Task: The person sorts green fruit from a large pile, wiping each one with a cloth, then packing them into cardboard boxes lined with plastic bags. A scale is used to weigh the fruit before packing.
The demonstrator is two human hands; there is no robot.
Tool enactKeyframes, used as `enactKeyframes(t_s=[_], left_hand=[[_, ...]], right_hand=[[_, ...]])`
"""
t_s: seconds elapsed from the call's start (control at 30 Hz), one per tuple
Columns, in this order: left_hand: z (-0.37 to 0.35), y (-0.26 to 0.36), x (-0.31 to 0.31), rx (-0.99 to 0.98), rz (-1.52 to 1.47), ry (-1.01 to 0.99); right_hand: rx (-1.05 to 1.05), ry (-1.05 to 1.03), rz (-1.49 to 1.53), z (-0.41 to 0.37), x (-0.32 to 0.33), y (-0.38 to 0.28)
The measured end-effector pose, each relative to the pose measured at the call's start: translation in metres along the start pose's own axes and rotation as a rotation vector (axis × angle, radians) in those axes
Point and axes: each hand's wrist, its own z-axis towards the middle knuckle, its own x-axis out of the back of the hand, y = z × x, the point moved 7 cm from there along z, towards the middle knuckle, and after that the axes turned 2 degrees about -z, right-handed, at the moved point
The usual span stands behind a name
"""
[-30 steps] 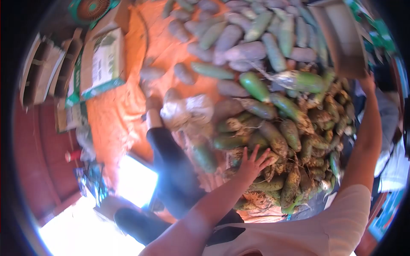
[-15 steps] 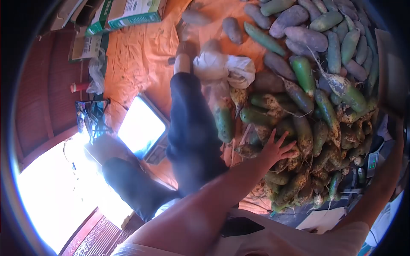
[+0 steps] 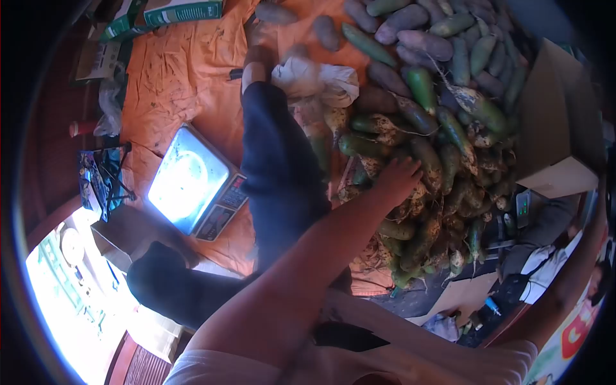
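My left hand (image 3: 399, 176) is over the heap of muddy green radishes (image 3: 449, 160), its fingers bent and closed on a radish whose outline is mostly hidden. My right arm runs up the right edge beside an open cardboard box (image 3: 552, 122); its hand cannot be seen. A bright green radish (image 3: 421, 90) lies above my left hand. Purple and green radishes (image 3: 423, 43) are piled at the top. A pale, crumpled bag (image 3: 314, 80) sits left of the heap.
An orange sheet (image 3: 186, 77) lies under a lit scale (image 3: 189, 179) on the left. Dark-trousered legs (image 3: 282, 167) stretch across the middle. Green and white boxes (image 3: 183, 11) stand top left. A small device with green digits (image 3: 523, 208) and another person's white garment (image 3: 539, 273) are at right.
My left hand's spread fingers have bent down onto the radishes. The view has shifted, so the heap appears farther left, and more of the cardboard box and scale shows.
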Motion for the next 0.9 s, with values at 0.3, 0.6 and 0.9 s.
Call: enactKeyframes(t_s=[0.3, 0.6, 0.9], left_hand=[[-0.095, -0.017, 0.237, -0.303, -2.538, 0.270], [-0.339, -0.133, 0.265, -0.116, -1.864, 1.004], [-0.770, -0.271, 0.234, 0.590, -0.553, 1.567]], right_hand=[[0.398, 0.130, 0.101, 0.004, 0.094, -0.064], [0.870, 0.316, 0.577, 0.025, 0.252, -0.231], [1.194, 0.316, 0.967, -0.170, 0.434, -0.446]])
